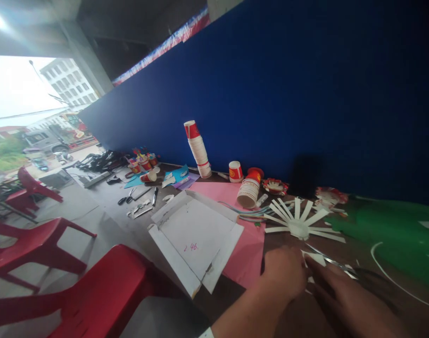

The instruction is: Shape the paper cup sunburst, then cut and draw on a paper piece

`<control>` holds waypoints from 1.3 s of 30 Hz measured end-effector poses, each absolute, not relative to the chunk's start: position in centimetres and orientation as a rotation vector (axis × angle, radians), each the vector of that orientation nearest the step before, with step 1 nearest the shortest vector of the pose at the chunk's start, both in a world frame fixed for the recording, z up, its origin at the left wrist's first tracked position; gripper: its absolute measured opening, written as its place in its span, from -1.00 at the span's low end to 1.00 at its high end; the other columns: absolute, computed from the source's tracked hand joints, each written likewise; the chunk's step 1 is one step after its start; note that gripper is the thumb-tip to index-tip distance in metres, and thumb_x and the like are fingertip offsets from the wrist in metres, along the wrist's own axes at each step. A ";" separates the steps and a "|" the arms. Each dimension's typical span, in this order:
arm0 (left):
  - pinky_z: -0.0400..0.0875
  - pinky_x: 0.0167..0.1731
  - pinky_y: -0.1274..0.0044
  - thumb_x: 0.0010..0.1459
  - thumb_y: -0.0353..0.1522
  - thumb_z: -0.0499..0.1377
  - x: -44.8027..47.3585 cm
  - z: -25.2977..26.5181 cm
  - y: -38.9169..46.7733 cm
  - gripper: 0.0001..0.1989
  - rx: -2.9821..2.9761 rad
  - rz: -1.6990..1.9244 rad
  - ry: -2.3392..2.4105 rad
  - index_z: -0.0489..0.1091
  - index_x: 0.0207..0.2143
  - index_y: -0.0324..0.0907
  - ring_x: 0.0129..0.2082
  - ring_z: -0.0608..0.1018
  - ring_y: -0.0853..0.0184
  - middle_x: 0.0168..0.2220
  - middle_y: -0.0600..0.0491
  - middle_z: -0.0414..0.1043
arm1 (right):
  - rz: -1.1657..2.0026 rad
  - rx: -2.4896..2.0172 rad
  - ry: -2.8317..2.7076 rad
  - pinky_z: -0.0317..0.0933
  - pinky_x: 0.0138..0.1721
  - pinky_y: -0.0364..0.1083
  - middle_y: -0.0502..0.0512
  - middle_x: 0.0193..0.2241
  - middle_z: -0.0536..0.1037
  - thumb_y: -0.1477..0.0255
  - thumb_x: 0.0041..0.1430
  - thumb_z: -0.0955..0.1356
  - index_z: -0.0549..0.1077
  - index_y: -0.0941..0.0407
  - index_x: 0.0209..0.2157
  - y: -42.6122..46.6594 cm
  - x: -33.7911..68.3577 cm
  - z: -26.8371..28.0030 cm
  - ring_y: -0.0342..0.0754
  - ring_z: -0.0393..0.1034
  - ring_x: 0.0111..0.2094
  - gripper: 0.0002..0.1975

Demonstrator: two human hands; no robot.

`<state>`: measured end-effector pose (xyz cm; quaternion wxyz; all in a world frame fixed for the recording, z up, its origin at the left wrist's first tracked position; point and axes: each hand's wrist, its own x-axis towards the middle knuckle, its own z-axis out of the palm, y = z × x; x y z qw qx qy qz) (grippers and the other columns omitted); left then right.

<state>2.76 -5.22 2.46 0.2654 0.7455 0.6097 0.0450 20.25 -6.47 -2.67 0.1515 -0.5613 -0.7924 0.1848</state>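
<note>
My left hand (285,272) is closed, its fingertips at a small white piece of paper (315,258). My right hand (341,298) meets it from the other side, fingers bent around the same piece, partly blurred. Just beyond the right hand are scissors (329,259) with metal blades and dark handles, seemingly on the table. A white paper cup cut into strips (299,229) lies fanned out like a flower past my hands. A curved white strip (385,272) is to the right.
Left of my hands are pink paper (249,249) and a white box lid (196,234). Behind stand a tall stack of paper cups (197,150) and a toppled stack (248,192). Green material (394,234) covers the right side. A red chair (105,291) is at the left; a blue partition (271,94) rises behind.
</note>
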 end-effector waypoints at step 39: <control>0.39 -0.18 0.49 0.24 -0.25 0.25 2.3 2.4 -5.6 -0.87 1.971 0.198 1.694 0.51 -0.21 -0.10 -0.13 0.62 0.19 -0.15 0.02 0.59 | 0.404 -1.770 -2.278 0.32 -0.37 -0.08 0.07 -0.17 0.70 0.24 0.40 0.18 0.67 -0.16 -0.06 -7.0 20.4 -1.1 0.08 0.61 -0.17 -0.58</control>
